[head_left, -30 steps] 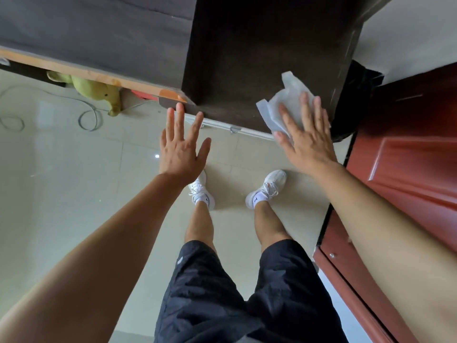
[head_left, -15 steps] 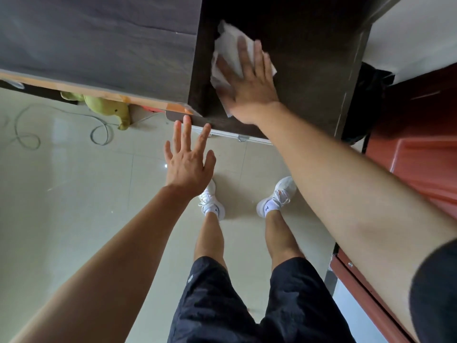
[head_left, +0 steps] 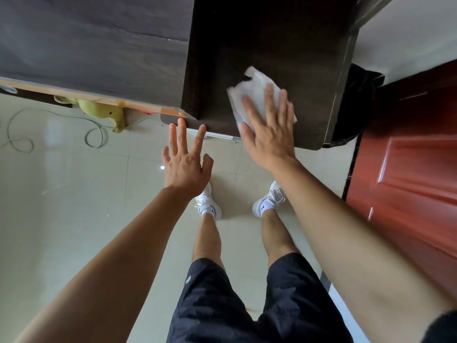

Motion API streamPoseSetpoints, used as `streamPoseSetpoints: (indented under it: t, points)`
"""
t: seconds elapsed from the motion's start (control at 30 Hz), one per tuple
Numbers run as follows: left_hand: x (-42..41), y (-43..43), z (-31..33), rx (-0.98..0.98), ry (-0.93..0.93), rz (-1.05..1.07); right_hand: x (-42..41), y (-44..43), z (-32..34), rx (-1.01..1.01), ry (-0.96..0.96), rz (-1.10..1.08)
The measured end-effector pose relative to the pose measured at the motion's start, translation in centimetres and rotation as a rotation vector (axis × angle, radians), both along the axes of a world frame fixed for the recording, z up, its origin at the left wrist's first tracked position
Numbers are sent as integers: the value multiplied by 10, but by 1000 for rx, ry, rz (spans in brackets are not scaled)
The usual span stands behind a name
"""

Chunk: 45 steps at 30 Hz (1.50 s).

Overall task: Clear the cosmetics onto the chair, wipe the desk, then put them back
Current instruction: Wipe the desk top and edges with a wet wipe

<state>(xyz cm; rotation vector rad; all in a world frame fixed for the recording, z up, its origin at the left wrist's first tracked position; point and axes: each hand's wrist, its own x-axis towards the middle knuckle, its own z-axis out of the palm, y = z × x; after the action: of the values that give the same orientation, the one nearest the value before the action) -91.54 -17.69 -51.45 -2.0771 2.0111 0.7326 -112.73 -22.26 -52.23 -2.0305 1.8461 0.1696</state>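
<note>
Right hand (head_left: 269, 137) lies flat, fingers straight and slightly apart, pressing a white paper wipe (head_left: 254, 85) onto the dark wooden tabletop (head_left: 247, 33) near its front edge; the wipe's crumpled far corner sticks out beyond the fingertips. Left hand (head_left: 185, 164) holds nothing, fingers spread, its fingertips at the tabletop's front lip; whether they touch it I cannot tell. A yellow-green plush toy (head_left: 103, 112) and a looped cable (head_left: 94, 137) lie on the tiled floor (head_left: 61, 194) to the left, and a red door (head_left: 408, 169) stands to the right.

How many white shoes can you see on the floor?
2. The left shoe pokes out under the left hand. The right shoe stands beside it on the floor. The arms hide part of each.
</note>
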Motion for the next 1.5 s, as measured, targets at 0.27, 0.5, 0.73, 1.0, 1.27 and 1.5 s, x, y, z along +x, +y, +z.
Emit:
streamPoseSetpoints:
  t: [0.27,0.5,0.73,1.0,1.27,1.5]
  points:
    - [2,-1,0,-3,-3,-11,-72,13,-3,10,62,-270]
    - [3,-1,4,0,6,-28,15,-23,-2,-17,11,-217]
    - [3,-3,8,33,1,-26,-2,4,2,-76,-86,-59]
    - [3,-14,32,140,-19,-63,-30,8,33,7,-340,-273]
    - [5,-13,132,-14,51,-285,-25,7,140,-55,-462,-409]
    - [17,-66,221,-244,111,-352,-26,-12,233,-205,-435,-422]
